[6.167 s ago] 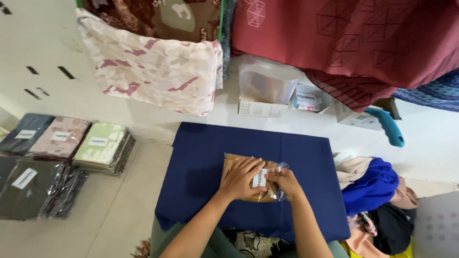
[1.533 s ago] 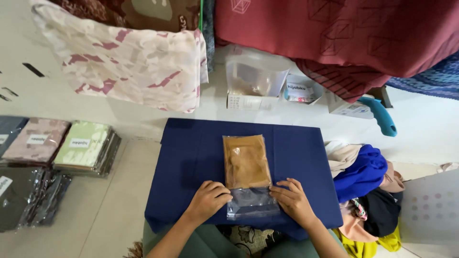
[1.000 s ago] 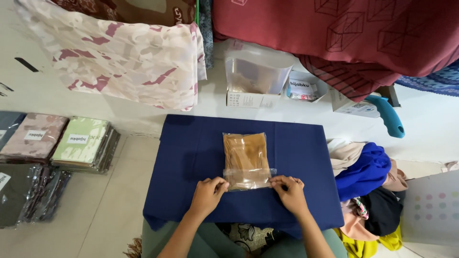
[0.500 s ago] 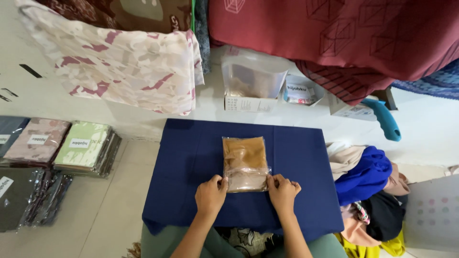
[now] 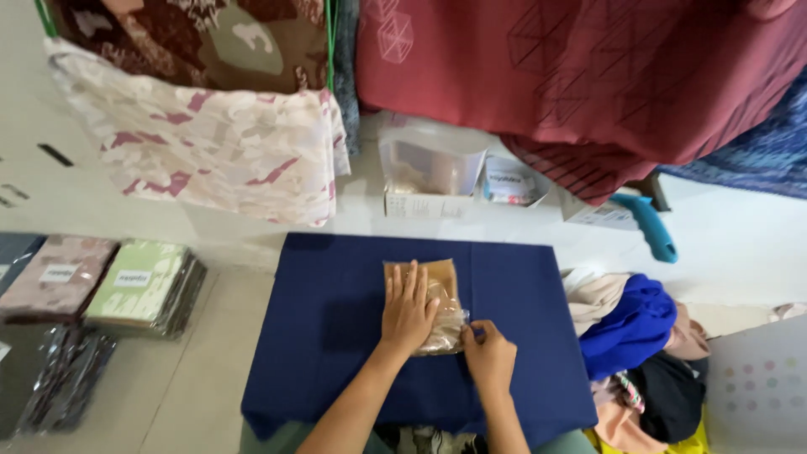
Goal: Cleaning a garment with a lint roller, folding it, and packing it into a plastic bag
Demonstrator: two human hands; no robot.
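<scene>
Tan folded cloth (image 5: 424, 282) already inside clear bag (image 5: 445, 324) on blue cloth (image 5: 336, 319); left hand (image 5: 408, 307) pressed flat, fingers spread, right hand (image 5: 489, 357) pinching bag's edge, sealing apparently unfinished.

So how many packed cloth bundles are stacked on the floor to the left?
4 that I can make out: a green one, a pink one, a dark one at the frame's edge, and dark ones below. More may be hidden.

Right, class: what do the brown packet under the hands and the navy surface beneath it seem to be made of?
Brown packet: seemingly folded cloth in a thin clear plastic bag; the wrap glints and crinkles. Navy surface: probably woven fabric, matte, with soft creases. Left hand presses flat on the packet.
</scene>
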